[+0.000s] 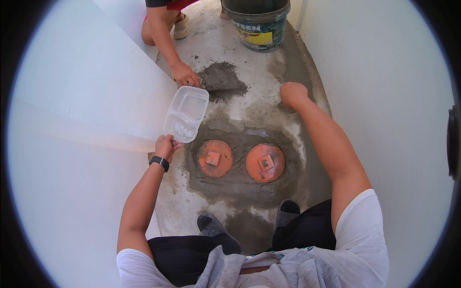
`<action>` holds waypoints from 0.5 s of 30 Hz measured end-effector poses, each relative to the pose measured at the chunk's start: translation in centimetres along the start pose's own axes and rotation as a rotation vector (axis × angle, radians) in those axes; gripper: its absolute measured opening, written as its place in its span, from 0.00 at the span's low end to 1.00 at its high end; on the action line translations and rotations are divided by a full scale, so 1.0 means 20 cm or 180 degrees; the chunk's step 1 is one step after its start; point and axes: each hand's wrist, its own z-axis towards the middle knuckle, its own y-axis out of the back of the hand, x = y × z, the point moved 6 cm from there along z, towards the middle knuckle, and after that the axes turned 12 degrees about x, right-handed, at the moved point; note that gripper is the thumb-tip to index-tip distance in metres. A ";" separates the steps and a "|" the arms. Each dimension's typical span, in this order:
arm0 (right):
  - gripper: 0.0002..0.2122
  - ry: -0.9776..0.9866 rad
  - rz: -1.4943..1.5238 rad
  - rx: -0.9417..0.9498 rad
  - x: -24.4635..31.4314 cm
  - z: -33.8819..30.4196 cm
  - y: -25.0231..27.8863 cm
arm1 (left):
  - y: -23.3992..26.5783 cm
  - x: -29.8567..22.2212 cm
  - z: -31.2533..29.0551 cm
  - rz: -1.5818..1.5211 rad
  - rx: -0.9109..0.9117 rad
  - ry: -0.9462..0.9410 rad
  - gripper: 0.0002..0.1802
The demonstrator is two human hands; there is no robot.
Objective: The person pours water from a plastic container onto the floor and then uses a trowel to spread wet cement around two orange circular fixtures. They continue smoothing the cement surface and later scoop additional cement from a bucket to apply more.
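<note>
My left hand point(166, 147) grips the near end of a clear plastic food container point(187, 114) with two compartments, tilted beside the left wall. A little clear liquid seems to lie in its nearer compartment. Out to the right, my right hand point(293, 95) is closed in a fist low over the smoothed wet cement along the right wall; whatever it holds is hidden beneath. Between my arms, two round orange pipe caps point(215, 158) with square knobs sit in a patch of wet grey cement point(240, 185).
A co-worker's hand point(185, 74) reaches down beside a dark heap of mortar point(222, 80), holding something small. A dark green bucket point(259, 29) stands at the far end. White walls close in on both sides. My feet in grey slides point(213, 225) are just behind the caps.
</note>
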 end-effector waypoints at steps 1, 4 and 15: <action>0.12 0.0004 0.0001 -0.0005 0.00 0.00 0.00 | 0.00 0.00 0.00 0.0001 0.0010 -0.0006 0.09; 0.11 -0.0002 -0.0023 0.0009 0.00 0.00 -0.01 | -0.01 0.00 0.00 -0.0004 0.0022 0.0015 0.09; 0.11 -0.0002 -0.0052 -0.0008 0.01 0.00 0.00 | 0.00 0.00 -0.02 -0.0038 0.0091 -0.0028 0.09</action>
